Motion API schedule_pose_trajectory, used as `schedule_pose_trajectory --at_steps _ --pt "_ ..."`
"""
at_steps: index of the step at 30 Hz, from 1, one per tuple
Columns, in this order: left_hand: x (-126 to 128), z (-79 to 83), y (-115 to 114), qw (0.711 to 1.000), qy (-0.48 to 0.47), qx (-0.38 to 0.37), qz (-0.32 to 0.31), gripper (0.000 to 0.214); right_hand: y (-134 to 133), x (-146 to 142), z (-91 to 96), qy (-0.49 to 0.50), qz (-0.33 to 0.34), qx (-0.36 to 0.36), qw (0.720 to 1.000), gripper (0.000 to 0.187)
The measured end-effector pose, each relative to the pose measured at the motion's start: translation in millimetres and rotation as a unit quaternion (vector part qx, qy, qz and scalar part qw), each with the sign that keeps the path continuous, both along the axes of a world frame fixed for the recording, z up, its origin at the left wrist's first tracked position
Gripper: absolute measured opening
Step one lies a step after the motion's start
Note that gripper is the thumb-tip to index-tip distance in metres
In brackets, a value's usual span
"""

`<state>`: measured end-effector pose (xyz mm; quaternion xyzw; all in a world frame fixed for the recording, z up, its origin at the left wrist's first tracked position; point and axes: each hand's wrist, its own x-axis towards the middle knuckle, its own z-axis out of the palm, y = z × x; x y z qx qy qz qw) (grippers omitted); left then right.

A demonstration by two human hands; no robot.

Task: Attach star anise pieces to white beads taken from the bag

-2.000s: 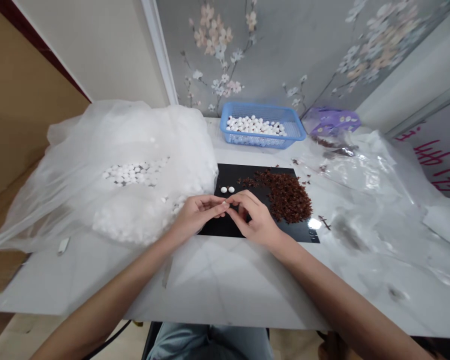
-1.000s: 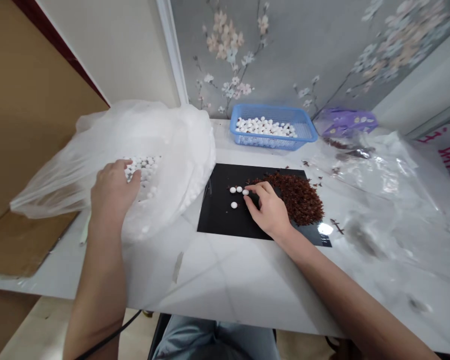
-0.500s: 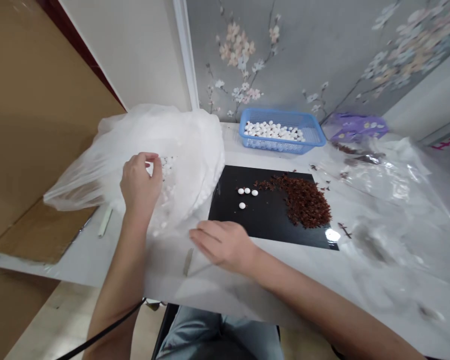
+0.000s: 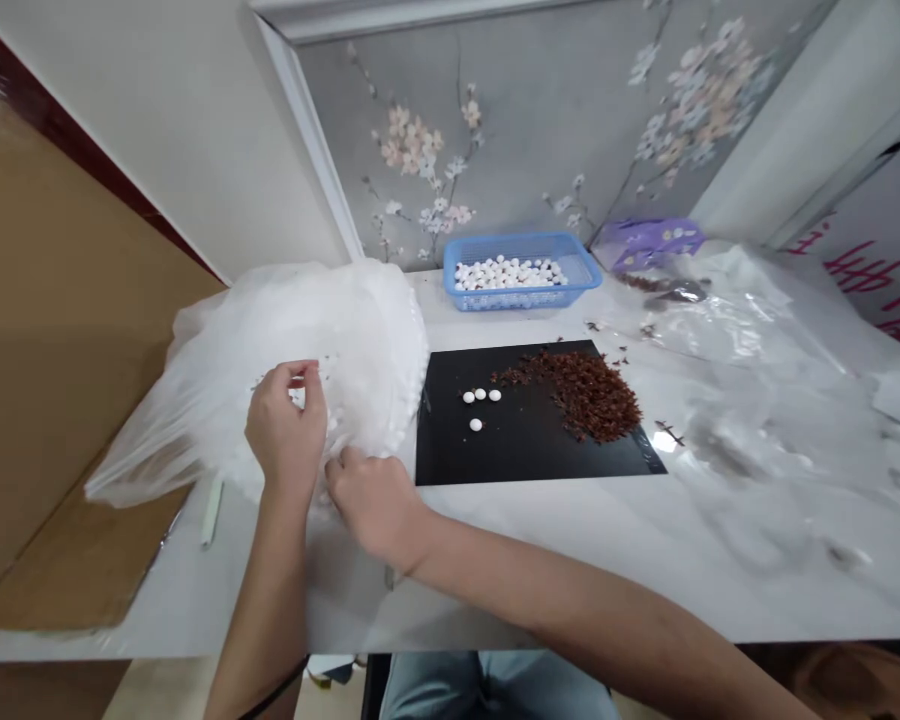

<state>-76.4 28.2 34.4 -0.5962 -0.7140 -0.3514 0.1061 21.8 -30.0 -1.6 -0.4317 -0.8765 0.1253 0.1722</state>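
Plastic bag (image 4: 345,330) on left of table (image 4: 570,560). Left grip (image 4: 285,425) at bag mouth, thumb and forefinger pinched shut; what they pinch unclear. Right grip (image 4: 371,500) just beside, fingertips buried in bag's near edge, closure not tellable. Rightward: black mat (image 4: 532,450), four white beads (image 4: 480,398), brown pile (image 4: 592,390). Blue basket (image 4: 525,297) behind.

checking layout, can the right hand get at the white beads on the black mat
Probably yes: the right hand is at the plastic bag beside the black mat; nothing blocks the white beads.
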Motion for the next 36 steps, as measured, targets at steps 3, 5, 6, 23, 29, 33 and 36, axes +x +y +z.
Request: schedule_pose_trajectory --at_steps 3,5,6,23,29,33,36 --pt "-2 1.4 2 1.0 -0.008 0.004 0.003 0.022 -2 4 4.7 0.013 0.006 0.0 1.0 0.008" --pt "-1 3.2 2 0.999 -0.022 0.027 -0.017 0.023 -3 17 7.2 0.078 -0.019 0.018 0.997 0.012" --pt "2 4.1 1 0.998 -0.034 0.051 -0.032 0.023 -3 27 8.0 0.121 -0.04 0.034 0.991 0.017" --pt "100 -33.5 -33 0.753 -0.5 -0.313 -0.292 0.029 27 167 -9.0 0.252 -0.089 0.046 0.963 0.013" --pt "99 -44.8 -33 0.773 -0.441 -0.312 -0.332 0.024 46 201 -6.2 0.189 -0.175 0.047 0.965 0.012" --pt "100 -49.9 -38 0.877 -0.156 -0.215 -0.4 0.023 54 213 -17.9 0.056 -0.287 0.05 0.955 0.014" --pt "112 -48.8 -38 0.877 0.089 -0.098 -0.463 0.033 57 216 -24.5 -0.003 -0.323 0.032 0.946 0.019"
